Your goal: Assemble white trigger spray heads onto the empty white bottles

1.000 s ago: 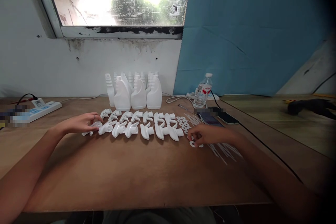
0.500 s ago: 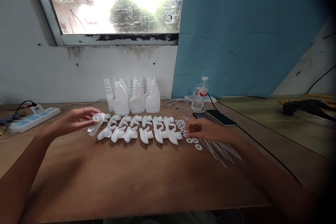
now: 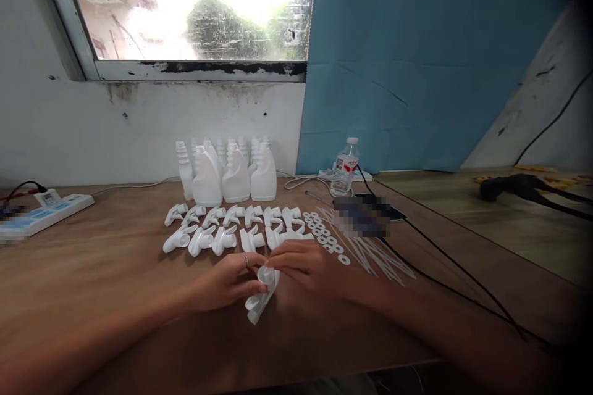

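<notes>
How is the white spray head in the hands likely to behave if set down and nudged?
The spray head is probably stiff and light, since it looks like moulded plastic and the left hand holds it by the fingers. It might rock, but its long, uneven body should keep it from rolling far. Its smooth-looking surface could let it slide.

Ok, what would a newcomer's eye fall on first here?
Probably the white spray head held in the left hand at the table's front middle, with the right hand's fingers at its round opening. Then two rows of spray heads just beyond, and the white bottles standing behind them. The big blue sheet right of the bright window also stands out.
</notes>
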The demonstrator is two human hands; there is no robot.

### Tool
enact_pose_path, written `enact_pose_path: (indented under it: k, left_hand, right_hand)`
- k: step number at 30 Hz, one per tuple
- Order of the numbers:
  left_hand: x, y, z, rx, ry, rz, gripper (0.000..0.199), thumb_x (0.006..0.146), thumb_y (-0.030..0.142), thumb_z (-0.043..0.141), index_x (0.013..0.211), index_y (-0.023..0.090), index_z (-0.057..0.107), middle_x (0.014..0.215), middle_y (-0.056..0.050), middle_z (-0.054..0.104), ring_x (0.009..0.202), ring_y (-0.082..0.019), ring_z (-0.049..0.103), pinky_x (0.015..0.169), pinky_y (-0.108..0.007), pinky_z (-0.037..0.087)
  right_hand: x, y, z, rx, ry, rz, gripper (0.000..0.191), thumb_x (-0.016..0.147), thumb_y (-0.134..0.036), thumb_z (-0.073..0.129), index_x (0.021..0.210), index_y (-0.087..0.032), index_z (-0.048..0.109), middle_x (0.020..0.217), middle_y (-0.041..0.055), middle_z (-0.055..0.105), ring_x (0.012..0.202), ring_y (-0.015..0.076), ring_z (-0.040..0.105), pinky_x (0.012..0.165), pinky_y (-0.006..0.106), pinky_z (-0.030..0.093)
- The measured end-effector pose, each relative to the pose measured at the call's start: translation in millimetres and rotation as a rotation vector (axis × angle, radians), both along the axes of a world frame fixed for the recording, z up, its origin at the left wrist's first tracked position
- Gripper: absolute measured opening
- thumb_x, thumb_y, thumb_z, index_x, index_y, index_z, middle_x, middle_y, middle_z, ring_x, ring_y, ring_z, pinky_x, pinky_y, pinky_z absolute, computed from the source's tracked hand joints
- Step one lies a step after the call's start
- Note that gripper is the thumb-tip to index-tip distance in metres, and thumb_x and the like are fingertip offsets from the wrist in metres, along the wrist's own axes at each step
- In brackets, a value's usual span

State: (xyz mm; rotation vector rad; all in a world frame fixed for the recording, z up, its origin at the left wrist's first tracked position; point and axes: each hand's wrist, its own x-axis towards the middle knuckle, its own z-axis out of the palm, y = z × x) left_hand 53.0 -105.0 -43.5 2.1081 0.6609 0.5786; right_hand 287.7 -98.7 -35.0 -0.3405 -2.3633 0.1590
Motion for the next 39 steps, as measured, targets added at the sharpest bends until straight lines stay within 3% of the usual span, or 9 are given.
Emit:
enact_pose_path:
  k: [3,6,9,12,16,20,29,39]
  left_hand:
    - [0,-2,-8.4,0.081,-0.010,0.022,0.032,0.088,0.037,0.061,0.108,0.013,0.060,0.103,-0.009,0.064,0.093,-0.019,0.060,0.084,-0.029,0.048]
    - [-2,-5,-15.1,0.133,-0.044,0.035,0.029,0.087,0.035,0.062,0.107,0.014,0.059,0.105,-0.009,0.063,0.095,-0.019,0.059,0.085,-0.029,0.048]
    - [-2,-8,-22.6,0.030,-0.102,0.045,0.031,0.086,0.032,0.065,0.110,0.017,0.053,0.109,-0.008,0.061,0.097,-0.018,0.060,0.082,-0.028,0.051]
    - [-3,-9,-30.1,-0.037,-0.165,0.084,0.039,0.082,0.031,0.069,0.112,0.021,0.047,0.110,-0.006,0.060,0.100,-0.017,0.062,0.084,-0.028,0.053]
    - [-7,-7,-30.7,0.237,-0.062,0.040,0.027,0.088,0.029,0.063,0.112,0.021,0.053,0.106,-0.005,0.065,0.093,-0.015,0.064,0.083,-0.026,0.052]
    - [-8,-6,-22.6,0.428,0.004,-0.061,0.019,0.094,0.024,0.053,0.112,0.020,0.059,0.121,-0.007,0.063,0.107,-0.016,0.062,0.093,-0.024,0.049]
    - [-10,-4,-23.5,0.463,0.028,-0.076,0.021,0.095,0.028,0.052,0.111,0.019,0.061,0.114,-0.008,0.067,0.101,-0.016,0.065,0.089,-0.024,0.051]
    - [-7,-4,-18.3,0.483,0.044,-0.059,0.020,0.096,0.028,0.050,0.104,0.017,0.064,0.103,-0.008,0.069,0.092,-0.015,0.066,0.083,-0.022,0.050]
  right_hand:
    - [0,0,-9.4,0.207,-0.041,0.032,0.021,0.092,-0.009,0.051,0.108,-0.013,0.065,0.098,0.0093,0.071,0.086,0.0151,0.065,0.074,0.028,0.052]
    - [1,-3,-11.1,0.301,-0.086,0.028,0.026,0.090,-0.010,0.051,0.114,-0.013,0.061,0.100,0.0106,0.069,0.085,0.0162,0.064,0.071,0.029,0.052]
    - [3,-7,-9.3,0.205,-0.091,0.006,0.031,0.089,-0.007,0.048,0.117,-0.014,0.058,0.109,0.0118,0.066,0.094,0.0158,0.064,0.076,0.027,0.052]
    - [4,-10,-7.9,0.071,-0.073,0.043,0.026,0.087,-0.004,0.046,0.108,-0.014,0.059,0.111,0.0122,0.065,0.097,0.0146,0.063,0.079,0.025,0.051]
    - [3,-14,-7.1,0.027,-0.097,0.072,0.018,0.086,-0.006,0.048,0.097,-0.016,0.060,0.107,0.0118,0.065,0.091,0.0145,0.063,0.079,0.026,0.051]
    - [2,-14,-7.6,-0.032,-0.107,0.087,0.019,0.086,-0.008,0.050,0.099,-0.016,0.061,0.105,0.0116,0.062,0.090,0.0141,0.061,0.078,0.025,0.050]
    - [3,-14,-8.6,-0.164,-0.102,0.119,0.014,0.090,-0.013,0.054,0.101,-0.016,0.062,0.107,0.0123,0.060,0.096,0.0153,0.060,0.084,0.028,0.050]
    - [2,-13,-6.3,-0.092,-0.154,0.092,0.016,0.092,-0.013,0.051,0.103,-0.016,0.063,0.112,0.0122,0.061,0.097,0.0153,0.061,0.085,0.028,0.049]
